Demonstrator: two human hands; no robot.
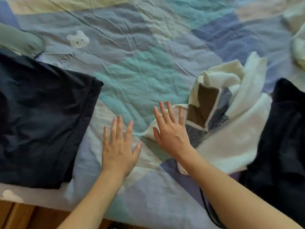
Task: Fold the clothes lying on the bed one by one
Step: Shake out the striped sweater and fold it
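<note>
A folded dark navy garment (41,119) lies flat on the left of the bed. A crumpled white garment with brown and grey-blue patches (222,113) lies right of centre. A dark heap of clothing (280,138) sits at the right edge. My left hand (118,146) is spread flat with straight fingers over the bare bedspread, holding nothing. My right hand (170,131) is spread too, its fingers straight and over the near left corner of the white garment; whether it touches the cloth is unclear.
The patchwork bedspread (140,63) in blue, teal and cream covers the bed. A pale green item (19,40) lies at the far left. Pale fabric (297,38) is bunched at the far right. The wooden bed edge (24,215) shows bottom left.
</note>
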